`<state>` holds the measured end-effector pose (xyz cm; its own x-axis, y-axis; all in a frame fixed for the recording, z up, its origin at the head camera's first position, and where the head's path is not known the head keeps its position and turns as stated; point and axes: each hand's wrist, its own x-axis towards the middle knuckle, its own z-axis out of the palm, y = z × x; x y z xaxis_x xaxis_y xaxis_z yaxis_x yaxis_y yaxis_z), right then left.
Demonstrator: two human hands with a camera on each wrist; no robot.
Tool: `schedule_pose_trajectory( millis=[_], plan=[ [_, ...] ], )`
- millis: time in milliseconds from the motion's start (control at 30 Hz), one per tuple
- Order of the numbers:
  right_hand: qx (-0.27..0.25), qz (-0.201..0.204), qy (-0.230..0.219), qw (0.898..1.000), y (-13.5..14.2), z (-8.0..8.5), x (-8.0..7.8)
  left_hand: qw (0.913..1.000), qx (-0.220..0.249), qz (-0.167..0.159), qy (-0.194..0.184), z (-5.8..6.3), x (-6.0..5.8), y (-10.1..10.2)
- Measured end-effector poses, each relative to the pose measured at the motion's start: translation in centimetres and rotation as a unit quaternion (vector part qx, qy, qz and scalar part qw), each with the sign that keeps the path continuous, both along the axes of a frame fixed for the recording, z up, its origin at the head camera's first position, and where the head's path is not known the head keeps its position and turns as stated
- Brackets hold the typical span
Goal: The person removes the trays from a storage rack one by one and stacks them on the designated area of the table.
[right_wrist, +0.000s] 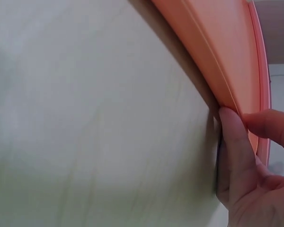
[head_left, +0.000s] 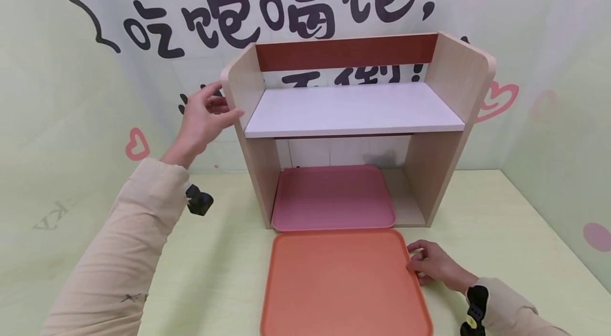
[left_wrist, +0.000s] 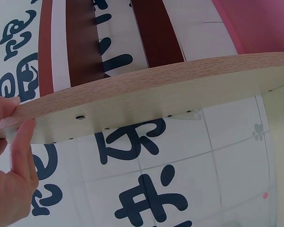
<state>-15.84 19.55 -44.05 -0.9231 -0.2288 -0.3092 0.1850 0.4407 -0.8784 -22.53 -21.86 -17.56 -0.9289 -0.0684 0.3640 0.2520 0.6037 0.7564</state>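
A small two-tier wooden shelf (head_left: 353, 111) stands on the table, with a white upper board and a dark red back rail. My left hand (head_left: 204, 116) holds the upper front edge of its left side panel (left_wrist: 146, 90), thumb and fingers on opposite faces. A pink tray (head_left: 334, 198) lies flat in the lower compartment, towards the left. In front of it, an orange tray (head_left: 343, 283) reaches past the bottom of the head view, its far edge right at the pink tray's near edge. My right hand (head_left: 436, 264) pinches the orange tray's right rim between thumb and fingers.
Behind the shelf hangs a pale backdrop (head_left: 157, 2) with large black characters and pink hearts. The light table (head_left: 477, 209) extends to both sides of the shelf. Bare shelf floor (head_left: 403, 203) shows right of the pink tray.
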Motion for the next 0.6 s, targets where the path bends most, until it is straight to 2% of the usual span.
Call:
schedule_pose_trajectory(
  millis=[167, 367, 600],
  plan=[
    [-0.013, 0.031, -0.005, 0.999, 0.6, -0.1, -0.4, 1.0000, 0.001, 0.001, 0.000, 0.0, 0.0, 0.1],
    [-0.007, 0.035, 0.000, 0.999, 0.9, -0.1, -0.6, 1.0000, 0.002, -0.001, 0.000, 0.1, -0.1, 0.1],
    [0.002, 0.038, 0.029, 0.999, 1.3, 0.2, -0.7, 1.0000, 0.001, 0.002, -0.001, 0.0, 0.0, 0.1]
  ],
)
